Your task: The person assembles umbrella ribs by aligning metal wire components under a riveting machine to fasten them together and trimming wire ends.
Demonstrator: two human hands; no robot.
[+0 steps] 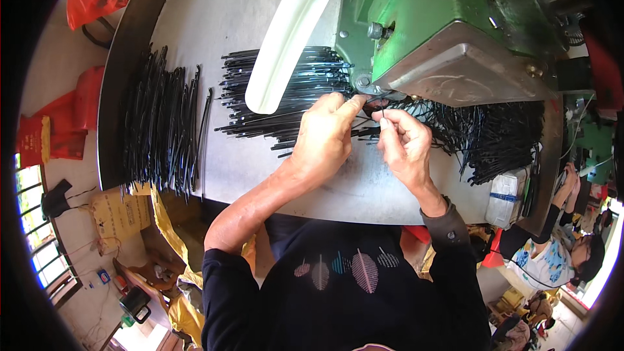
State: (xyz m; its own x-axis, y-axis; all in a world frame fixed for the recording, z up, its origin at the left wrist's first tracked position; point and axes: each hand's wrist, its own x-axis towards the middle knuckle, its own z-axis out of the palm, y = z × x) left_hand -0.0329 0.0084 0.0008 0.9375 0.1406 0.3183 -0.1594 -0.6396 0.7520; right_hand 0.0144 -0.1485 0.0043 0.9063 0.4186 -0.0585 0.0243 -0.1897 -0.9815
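My left hand (323, 135) is closed at the foot of the green machine (422, 32), its thumb and forefinger reaching in under the machine's edge. What its fingertips hold is hidden there. Just to the right, my right hand (406, 143) pinches a thin black strip (382, 114) between thumb and forefinger. A bundle of long thin black strips (279, 78) lies beside my left hand, pointing toward the machine. More black strips pile up in a tangled heap (500, 136) to the right of my right hand.
A white lamp (286, 49) hangs over the metal table (260, 185). Another stack of black strips (159, 123) lies at the table's left side. A small box with a blue band (506, 196) stands at the right edge. Another person (552, 253) sits at far right.
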